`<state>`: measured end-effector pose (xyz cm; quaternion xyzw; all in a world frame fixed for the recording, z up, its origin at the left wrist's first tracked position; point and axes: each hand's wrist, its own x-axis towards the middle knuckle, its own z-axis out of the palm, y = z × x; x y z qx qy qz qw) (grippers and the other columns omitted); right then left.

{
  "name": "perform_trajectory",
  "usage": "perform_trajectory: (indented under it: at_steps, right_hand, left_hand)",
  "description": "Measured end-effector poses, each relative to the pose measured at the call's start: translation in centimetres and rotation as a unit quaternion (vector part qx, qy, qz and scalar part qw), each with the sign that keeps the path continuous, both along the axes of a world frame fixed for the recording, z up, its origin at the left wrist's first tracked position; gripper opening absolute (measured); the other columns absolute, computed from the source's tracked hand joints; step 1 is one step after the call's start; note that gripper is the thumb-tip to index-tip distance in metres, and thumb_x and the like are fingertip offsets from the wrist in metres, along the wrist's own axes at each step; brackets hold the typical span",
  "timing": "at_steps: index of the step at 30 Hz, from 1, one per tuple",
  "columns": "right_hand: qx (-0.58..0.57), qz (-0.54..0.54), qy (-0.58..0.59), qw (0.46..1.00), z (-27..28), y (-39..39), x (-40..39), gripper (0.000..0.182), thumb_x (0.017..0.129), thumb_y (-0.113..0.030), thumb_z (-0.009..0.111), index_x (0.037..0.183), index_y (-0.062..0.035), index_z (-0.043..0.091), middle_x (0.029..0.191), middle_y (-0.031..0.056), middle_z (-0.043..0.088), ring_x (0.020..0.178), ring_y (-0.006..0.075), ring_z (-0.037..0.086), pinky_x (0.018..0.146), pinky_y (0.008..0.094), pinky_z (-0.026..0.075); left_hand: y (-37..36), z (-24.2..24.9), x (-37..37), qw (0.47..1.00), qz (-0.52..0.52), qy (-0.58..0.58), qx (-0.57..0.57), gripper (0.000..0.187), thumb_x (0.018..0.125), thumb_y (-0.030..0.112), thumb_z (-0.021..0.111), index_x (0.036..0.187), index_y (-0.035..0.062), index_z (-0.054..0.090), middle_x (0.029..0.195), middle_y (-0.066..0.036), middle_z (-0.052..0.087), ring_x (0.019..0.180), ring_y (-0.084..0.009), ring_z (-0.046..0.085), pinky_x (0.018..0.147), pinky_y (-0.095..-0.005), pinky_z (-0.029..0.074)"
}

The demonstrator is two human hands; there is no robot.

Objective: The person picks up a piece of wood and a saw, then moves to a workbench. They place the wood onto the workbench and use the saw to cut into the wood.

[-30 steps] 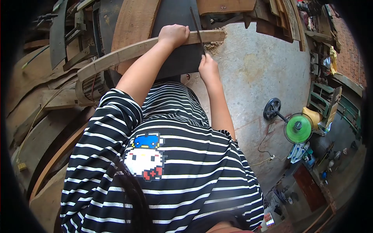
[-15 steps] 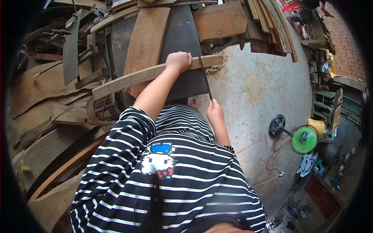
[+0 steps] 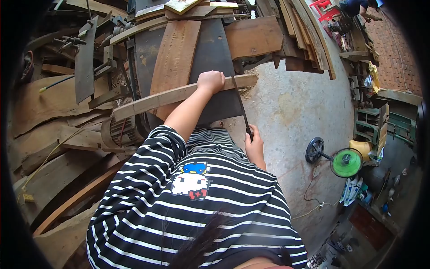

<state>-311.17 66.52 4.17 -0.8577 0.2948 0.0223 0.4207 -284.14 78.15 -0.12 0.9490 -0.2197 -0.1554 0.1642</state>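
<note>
A curved wooden strip [image 3: 156, 100] lies across a dark flat work surface [image 3: 210, 54], its right end sticking out past the edge. My left hand [image 3: 211, 82] is closed over the strip, pressing it down just left of the saw. In my right hand [image 3: 254, 145], close to my body, is the handle of a handsaw [image 3: 240, 101]; the fingers wrap it with the thumb along the side. Its thin dark blade runs away from me and crosses the strip near its right end. How deep the blade sits in the wood cannot be made out.
A brown board [image 3: 177, 58] lies under the strip. More planks [image 3: 304, 36] are stacked at the far right, and a motor-like ribbed part [image 3: 123, 131] is at left. A green fan [image 3: 346, 162] stands on the concrete floor. Another person [image 3: 358, 9] is at the upper right.
The view has tilted slightly, so the bench appears lower. My right hand has drawn the saw a little toward my body, its thumb now more visible. My left hand stays on the strip.
</note>
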Motion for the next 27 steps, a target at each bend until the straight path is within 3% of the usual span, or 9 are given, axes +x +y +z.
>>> perform_trajectory:
  at_steps: [1, 7, 10, 12, 14, 15, 17, 19, 27]
  right_hand:
    - [-0.004, 0.008, -0.011, 1.0, 0.1, 0.1, -0.3, 0.038, 0.09, -0.006, 0.052, 0.128, -0.0105, 0.05, 0.082, 0.0183, 0.063, 0.07, 0.0265, 0.063, 0.065, 0.0353, 0.049]
    - [-0.136, 0.036, -0.072, 0.987, 1.9, 1.1, 0.6, 0.04, 0.091, -0.005, 0.05, 0.13, -0.0126, 0.05, 0.081, 0.0166, 0.063, 0.069, 0.0267, 0.063, 0.063, 0.034, 0.048]
    - [-0.133, -0.001, -0.006, 0.991, 4.2, 1.7, 1.7, 0.039, 0.091, -0.004, 0.049, 0.129, -0.013, 0.052, 0.081, 0.0167, 0.062, 0.069, 0.0264, 0.062, 0.064, 0.0328, 0.048]
    - [-0.067, -0.042, 0.038, 0.996, 5.2, 2.3, 3.1, 0.04, 0.091, -0.007, 0.05, 0.131, -0.0126, 0.05, 0.087, 0.0177, 0.065, 0.077, 0.0305, 0.065, 0.068, 0.0387, 0.05]
    - [0.009, -0.063, -0.045, 0.997, 4.4, 2.4, 4.4, 0.041, 0.091, -0.006, 0.052, 0.131, -0.0095, 0.049, 0.078, 0.0118, 0.062, 0.07, 0.0205, 0.062, 0.065, 0.0351, 0.049]
    - [0.01, -0.063, -0.039, 0.997, 4.3, 2.6, 5.6, 0.041, 0.091, -0.006, 0.052, 0.131, -0.0095, 0.049, 0.078, 0.0118, 0.062, 0.07, 0.0205, 0.062, 0.065, 0.0351, 0.049]
    - [0.263, -0.124, -0.066, 0.955, 4.2, 3.0, 9.1, 0.035, 0.094, -0.008, 0.05, 0.129, -0.0008, 0.05, 0.069, 0.0025, 0.054, 0.044, 0.0058, 0.045, 0.04, 0.0202, 0.035]
    - [0.319, -0.134, -0.08, 0.935, 3.3, 3.3, 12.5, 0.038, 0.094, -0.009, 0.05, 0.131, 0.0003, 0.047, 0.067, 0.0025, 0.053, 0.037, 0.0048, 0.041, 0.032, 0.0202, 0.03]
    - [0.343, -0.137, -0.048, 0.928, 5.4, 2.2, 18.3, 0.038, 0.094, -0.009, 0.05, 0.131, 0.0008, 0.046, 0.066, 0.0035, 0.055, 0.039, 0.0059, 0.044, 0.031, 0.0201, 0.031]
  left_hand:
    - [0.0, -0.2, -0.3, 1.0, 0.0, 0.001, -0.005, 0.045, 0.091, 0.032, 0.041, 0.071, 0.0051, 0.07, 0.075, -0.018, 0.068, 0.07, -0.034, 0.067, 0.066, -0.0437, 0.054]
    - [0.1, 0.0, -0.2, 1.0, -0.004, 0.011, -0.012, 0.044, 0.091, 0.03, 0.041, 0.07, 0.0057, 0.07, 0.073, -0.016, 0.068, 0.069, -0.0326, 0.068, 0.064, -0.0433, 0.054]
    - [0.0, 0.0, -0.2, 1.0, -0.011, 0.017, -0.015, 0.042, 0.091, 0.028, 0.041, 0.069, 0.0064, 0.07, 0.073, -0.015, 0.069, 0.069, -0.0313, 0.068, 0.063, -0.0428, 0.054]
    - [0.1, -0.3, -0.1, 0.999, -0.01, 0.014, -0.031, 0.043, 0.091, 0.03, 0.042, 0.068, 0.0056, 0.07, 0.071, -0.017, 0.068, 0.066, -0.0335, 0.067, 0.062, -0.0437, 0.054]
    - [0.2, -0.1, 0.1, 0.999, -0.02, 0.024, -0.036, 0.044, 0.091, 0.029, 0.042, 0.067, 0.0052, 0.069, 0.07, -0.017, 0.067, 0.065, -0.0334, 0.067, 0.061, -0.0435, 0.054]
    - [0.1, -0.1, 0.1, 0.999, -0.014, 0.019, -0.042, 0.044, 0.091, 0.029, 0.042, 0.066, 0.005, 0.069, 0.07, -0.017, 0.067, 0.065, -0.0332, 0.067, 0.061, -0.0434, 0.054]
    - [0.1, -0.8, -0.3, 0.998, 0.002, 0.004, -0.059, 0.043, 0.091, 0.027, 0.043, 0.065, 0.0052, 0.069, 0.068, -0.017, 0.067, 0.064, -0.0322, 0.067, 0.061, -0.0428, 0.055]
    - [0.1, -0.8, -0.2, 0.999, -0.005, 0.019, -0.05, 0.041, 0.091, 0.027, 0.043, 0.067, 0.006, 0.07, 0.07, -0.016, 0.068, 0.066, -0.0316, 0.068, 0.062, -0.0421, 0.055]
    - [0.1, -0.5, -0.1, 0.999, -0.004, 0.02, -0.048, 0.042, 0.091, 0.027, 0.043, 0.066, 0.0064, 0.07, 0.069, -0.016, 0.067, 0.065, -0.0312, 0.068, 0.062, -0.042, 0.054]
